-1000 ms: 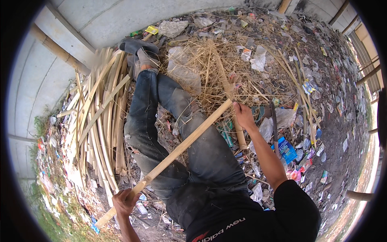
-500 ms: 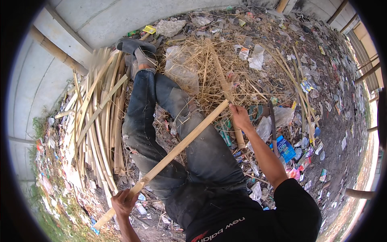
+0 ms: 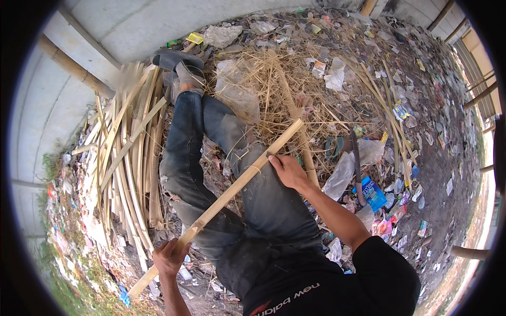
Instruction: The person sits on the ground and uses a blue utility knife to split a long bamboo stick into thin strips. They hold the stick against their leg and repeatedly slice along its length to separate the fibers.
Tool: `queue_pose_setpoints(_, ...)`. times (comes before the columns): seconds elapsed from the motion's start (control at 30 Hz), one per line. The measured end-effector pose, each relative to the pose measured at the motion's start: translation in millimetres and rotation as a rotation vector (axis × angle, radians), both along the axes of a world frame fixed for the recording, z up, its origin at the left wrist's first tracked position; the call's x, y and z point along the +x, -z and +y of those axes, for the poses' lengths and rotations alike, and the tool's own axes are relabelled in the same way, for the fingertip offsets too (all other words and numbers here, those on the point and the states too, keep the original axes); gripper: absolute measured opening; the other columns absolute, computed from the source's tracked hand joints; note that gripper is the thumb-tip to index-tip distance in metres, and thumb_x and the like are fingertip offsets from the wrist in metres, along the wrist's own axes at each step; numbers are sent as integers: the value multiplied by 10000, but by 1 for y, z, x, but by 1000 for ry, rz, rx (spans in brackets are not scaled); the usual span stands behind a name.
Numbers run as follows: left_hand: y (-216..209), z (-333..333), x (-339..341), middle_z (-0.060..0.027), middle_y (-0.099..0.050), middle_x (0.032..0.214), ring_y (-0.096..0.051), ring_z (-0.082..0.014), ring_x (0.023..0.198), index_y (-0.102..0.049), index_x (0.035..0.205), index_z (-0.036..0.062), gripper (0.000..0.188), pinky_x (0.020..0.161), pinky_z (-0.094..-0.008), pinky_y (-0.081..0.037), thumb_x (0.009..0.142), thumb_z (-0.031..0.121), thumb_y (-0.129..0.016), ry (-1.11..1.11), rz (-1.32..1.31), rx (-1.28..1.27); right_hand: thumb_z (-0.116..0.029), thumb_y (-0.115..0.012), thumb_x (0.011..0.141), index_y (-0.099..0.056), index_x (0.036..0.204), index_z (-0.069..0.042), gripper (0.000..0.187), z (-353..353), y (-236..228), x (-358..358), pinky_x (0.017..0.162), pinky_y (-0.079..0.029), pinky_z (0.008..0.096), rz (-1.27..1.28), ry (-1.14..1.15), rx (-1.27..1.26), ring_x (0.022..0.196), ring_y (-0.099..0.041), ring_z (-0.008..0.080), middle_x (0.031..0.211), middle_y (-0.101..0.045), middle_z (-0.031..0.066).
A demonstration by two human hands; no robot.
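A long pale bamboo strip (image 3: 232,189) lies slantwise across my jeans-clad legs (image 3: 226,174), running from the lower left up toward the straw. My left hand (image 3: 169,256) is closed around its lower end. My right hand (image 3: 286,169) grips the strip near its upper part, with a thin pale sliver curling off beside my fingers. A dark-handled knife (image 3: 357,167) lies on the ground to the right of my right arm, apart from both hands.
A stack of split bamboo strips (image 3: 126,163) lies left of my legs along a grey wall (image 3: 126,31). Dry straw and bamboo shavings (image 3: 284,89) pile up ahead. Plastic wrappers and bags (image 3: 390,174) litter the dirt at right. My grey sandal (image 3: 176,59) rests near the wall.
My right hand has slid down the strip toward my body, from near its upper end to about a third of the way along. My left hand keeps its hold.
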State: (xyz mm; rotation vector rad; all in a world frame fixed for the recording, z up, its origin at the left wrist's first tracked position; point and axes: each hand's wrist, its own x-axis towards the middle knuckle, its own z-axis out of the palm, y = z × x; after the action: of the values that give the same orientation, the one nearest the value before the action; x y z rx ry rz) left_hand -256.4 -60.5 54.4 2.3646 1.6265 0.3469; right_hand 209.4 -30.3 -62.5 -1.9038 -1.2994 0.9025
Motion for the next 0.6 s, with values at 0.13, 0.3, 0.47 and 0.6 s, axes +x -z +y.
queue_pose_setpoints(0.13,5,3,10,-111,-654,650,-650,-307,544,-764,911,70,335,487,-419,-472,719,271,-951,32,-8,-48,-401,-486,1099,-719,1103,36,495,-4,1,4,865,-527,527,15,29,-63,967,-678,506,955,-714,305)
queue_pose_setpoints(0.3,20,-6,28,-119,-672,663,-661,-331,555,-743,869,70,312,505,-431,-479,752,286,-935,-10,-119,-55,-411,-477,1099,-720,1120,29,503,-3,0,0,871,-528,522,-20,4,-95,960,-680,504,968,-715,310)
queue_pose_setpoints(0.47,28,-4,73,-131,-667,655,-666,-358,575,-704,807,57,341,532,-443,-490,798,330,-909,-61,-121,-145,-418,-476,1095,-728,1125,-1,488,-3,0,-1,867,-531,527,18,1,-51,951,-680,505,959,-715,305)
queue_pose_setpoints(0.6,33,-2,118,-159,-685,686,-681,-392,618,-705,811,46,373,582,-472,-524,820,371,-888,-97,-151,-161,-426,-476,1092,-730,1070,-3,494,-5,-13,-12,859,-531,538,-67,-100,-41,940,-676,511,942,-713,303)
